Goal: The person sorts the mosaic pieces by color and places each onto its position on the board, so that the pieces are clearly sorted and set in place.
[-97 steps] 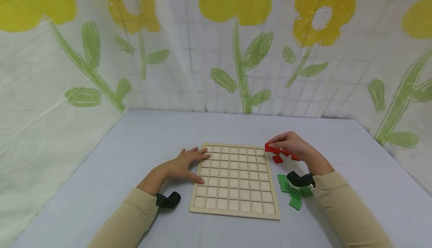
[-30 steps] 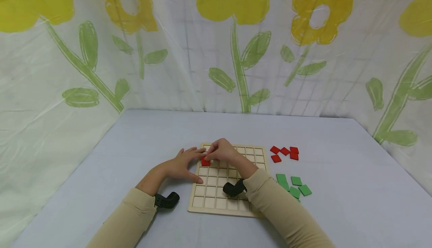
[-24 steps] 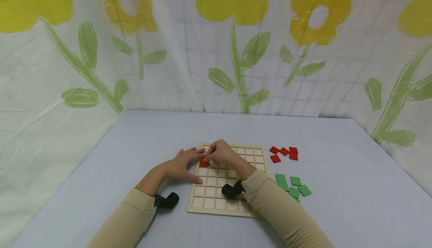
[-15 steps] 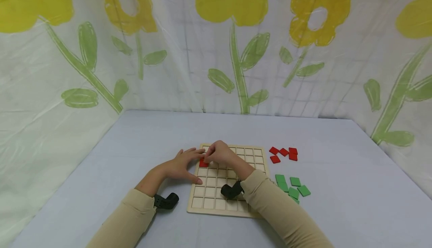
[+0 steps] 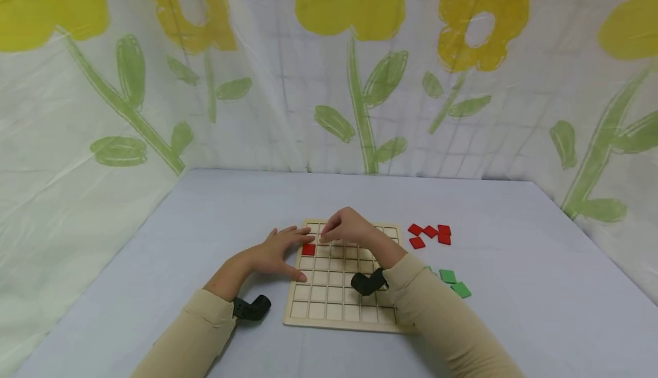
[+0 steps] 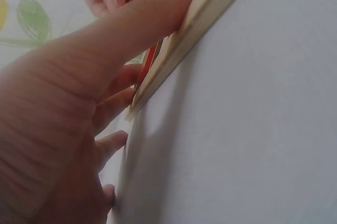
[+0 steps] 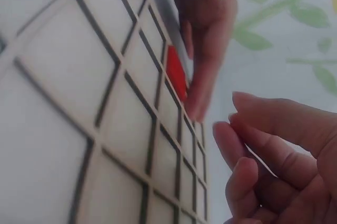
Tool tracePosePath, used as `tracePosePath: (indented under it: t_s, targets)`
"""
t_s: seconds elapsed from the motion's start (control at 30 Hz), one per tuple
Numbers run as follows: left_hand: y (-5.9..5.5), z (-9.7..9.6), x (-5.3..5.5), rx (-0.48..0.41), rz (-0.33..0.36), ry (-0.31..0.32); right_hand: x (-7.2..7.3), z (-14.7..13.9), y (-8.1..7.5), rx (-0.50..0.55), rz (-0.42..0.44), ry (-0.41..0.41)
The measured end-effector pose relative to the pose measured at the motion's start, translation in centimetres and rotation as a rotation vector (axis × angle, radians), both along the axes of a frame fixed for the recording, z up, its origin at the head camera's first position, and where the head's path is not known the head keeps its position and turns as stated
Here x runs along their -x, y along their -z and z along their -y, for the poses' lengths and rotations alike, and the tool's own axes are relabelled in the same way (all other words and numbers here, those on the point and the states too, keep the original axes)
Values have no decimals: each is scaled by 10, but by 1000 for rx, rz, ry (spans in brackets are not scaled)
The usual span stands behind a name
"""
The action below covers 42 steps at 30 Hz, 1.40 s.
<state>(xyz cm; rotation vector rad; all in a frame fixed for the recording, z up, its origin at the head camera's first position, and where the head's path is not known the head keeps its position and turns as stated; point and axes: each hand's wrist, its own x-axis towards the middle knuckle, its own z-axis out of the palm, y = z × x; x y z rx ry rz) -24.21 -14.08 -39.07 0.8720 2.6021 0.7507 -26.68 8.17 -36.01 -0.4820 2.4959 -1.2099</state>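
A wooden grid board (image 5: 326, 294) lies flat on the table. One red square tile (image 5: 308, 249) sits in a cell of its leftmost column, near the far end. My left hand (image 5: 272, 253) rests on the board's left edge with spread fingers, thumb and fingertips on the rim on both sides of that tile. Over the board, just right of the tile, is my right hand (image 5: 352, 229). The right wrist view shows its fingers (image 7: 229, 142) loosely bent and the thumb a little apart from them, with nothing held. The right forearm hides part of the board.
Several loose red tiles (image 5: 417, 243) lie beyond the board's right edge. Nearer, several green tiles (image 5: 461, 290) are partly hidden by the right sleeve. A flower-patterned curtain (image 5: 267, 132) hangs behind the table's far edge (image 5: 247, 171).
My right hand carried a red tile from the right-hand pile to the left column, let go of it in a cell, and has moved slightly up and right. The left hand has stayed put.
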Motion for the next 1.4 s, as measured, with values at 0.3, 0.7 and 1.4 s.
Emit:
tracePosePath:
  t_s: [0.3,0.7,1.4]
  targets:
    - [-4,-2,0,79,14,9,-2,-44,-9,22,30,33]
    - [-18,-12,3,165,41,1,-18,-116,-29,-49,-8,74]
    - [-21,-9,2,136,41,-13,-19,-225,-18,-138,6,329]
